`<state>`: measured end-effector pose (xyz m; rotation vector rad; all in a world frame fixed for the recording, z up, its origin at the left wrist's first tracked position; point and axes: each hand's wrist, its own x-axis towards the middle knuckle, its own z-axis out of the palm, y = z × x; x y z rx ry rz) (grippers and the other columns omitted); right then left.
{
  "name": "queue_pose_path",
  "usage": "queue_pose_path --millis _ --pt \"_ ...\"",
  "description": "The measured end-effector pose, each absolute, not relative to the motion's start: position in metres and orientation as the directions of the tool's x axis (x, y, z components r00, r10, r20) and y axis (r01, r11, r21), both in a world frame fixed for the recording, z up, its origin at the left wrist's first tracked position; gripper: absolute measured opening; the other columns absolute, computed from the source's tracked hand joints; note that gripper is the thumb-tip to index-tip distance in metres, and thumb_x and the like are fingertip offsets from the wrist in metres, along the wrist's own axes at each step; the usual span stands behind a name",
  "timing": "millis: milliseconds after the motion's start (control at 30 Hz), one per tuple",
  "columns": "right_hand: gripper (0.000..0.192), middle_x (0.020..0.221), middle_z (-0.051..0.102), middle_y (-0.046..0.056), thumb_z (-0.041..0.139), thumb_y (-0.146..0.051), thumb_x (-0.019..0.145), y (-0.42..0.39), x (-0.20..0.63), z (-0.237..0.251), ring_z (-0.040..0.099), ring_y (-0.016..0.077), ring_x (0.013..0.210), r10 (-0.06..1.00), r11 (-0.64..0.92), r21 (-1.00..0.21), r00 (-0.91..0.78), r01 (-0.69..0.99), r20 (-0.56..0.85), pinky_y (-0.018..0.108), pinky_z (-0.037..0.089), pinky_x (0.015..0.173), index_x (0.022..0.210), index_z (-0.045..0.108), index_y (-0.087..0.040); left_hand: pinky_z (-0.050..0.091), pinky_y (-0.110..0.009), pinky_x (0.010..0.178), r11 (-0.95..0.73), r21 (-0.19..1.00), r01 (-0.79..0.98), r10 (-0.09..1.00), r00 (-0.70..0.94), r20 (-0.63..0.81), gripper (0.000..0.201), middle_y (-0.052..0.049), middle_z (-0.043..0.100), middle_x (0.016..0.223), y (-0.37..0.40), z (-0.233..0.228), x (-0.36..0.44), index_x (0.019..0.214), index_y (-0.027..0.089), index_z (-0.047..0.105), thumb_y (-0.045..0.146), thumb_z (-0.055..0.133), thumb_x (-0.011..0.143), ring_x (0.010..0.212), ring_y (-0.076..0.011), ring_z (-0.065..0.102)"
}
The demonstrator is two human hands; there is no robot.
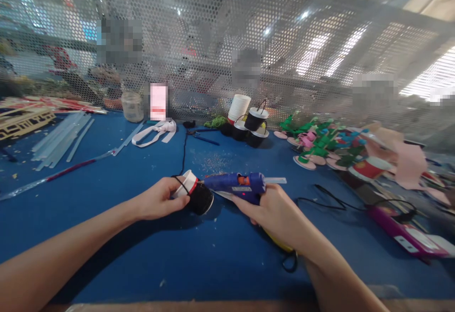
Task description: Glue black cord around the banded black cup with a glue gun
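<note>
R forearm (330, 264) nearest; R hand (277, 207) clamped on glue gun (227, 183), just R of blk/wht cup (201, 199), nozzle (202, 182) by cup's side. L hand (161, 200) grips tilted cup; hands apart. Pwr strip (398, 231) far R of cup.

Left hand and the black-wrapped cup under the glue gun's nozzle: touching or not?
Touching. The head view shows the left hand gripping the black-wrapped cup near its white end, with no gap between them.
</note>
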<state>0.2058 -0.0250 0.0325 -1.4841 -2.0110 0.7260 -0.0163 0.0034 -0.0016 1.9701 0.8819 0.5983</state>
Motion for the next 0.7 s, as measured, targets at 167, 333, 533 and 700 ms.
queue_pose_path --millis 167,333,533,700 --pt "0.015 0.036 0.045 -0.006 0.051 -0.027 0.069 -0.0267 0.2058 0.0366 0.042 0.0086 0.03 0.971 0.162 -0.748 -0.239 0.644 0.004 0.019 0.034 0.031 0.056 0.049 -0.02 0.034 -0.019 0.056 -0.419 0.841 0.342 0.766 0.63 0.125 0.015 0.0 0.044 0.072 0.0032 0.0003 -0.0155 0.058 0.013 0.043 0.02 0.043 0.072 0.062 -0.0094 0.038" --pt "0.012 0.036 0.046 -0.005 0.053 -0.027 0.067 -0.0248 0.2048 0.0394 0.045 0.0099 0.031 0.982 0.112 -0.765 -0.188 0.634 -0.012 0.019 0.037 0.032 0.059 0.051 -0.019 0.038 -0.021 0.061 -0.417 0.835 0.361 0.77 0.628 0.113 0.014 -0.002 0.049 0.075 0.0034 0.0014 -0.0152 0.058 0.013 0.045 0.021 0.043 0.07 0.067 -0.0117 0.043" --pt "0.029 0.031 0.043 -0.006 0.053 -0.032 0.069 -0.0258 0.2069 0.0384 0.042 0.0089 0.028 0.975 0.127 -0.75 -0.22 0.649 -0.025 0.02 0.038 0.033 0.044 0.043 -0.021 0.038 -0.022 0.065 -0.463 0.813 0.352 0.752 0.641 0.151 0.019 -0.001 0.048 0.073 0.0037 0.002 -0.0146 0.052 0.015 0.039 0.02 0.042 0.071 0.067 -0.0113 0.044" --pt "0.034 0.029 0.039 -0.006 0.053 -0.033 0.069 -0.022 0.2069 0.0379 0.039 0.0075 0.027 0.988 0.093 -0.7 -0.151 0.708 -0.021 0.019 0.032 0.03 0.04 0.04 -0.02 0.038 -0.023 0.068 -0.481 0.81 0.335 0.738 0.654 0.167 0.016 -0.004 0.051 0.079 0.0049 0.0 -0.0156 0.057 0.014 0.044 0.018 0.041 0.072 0.073 -0.0135 0.046"
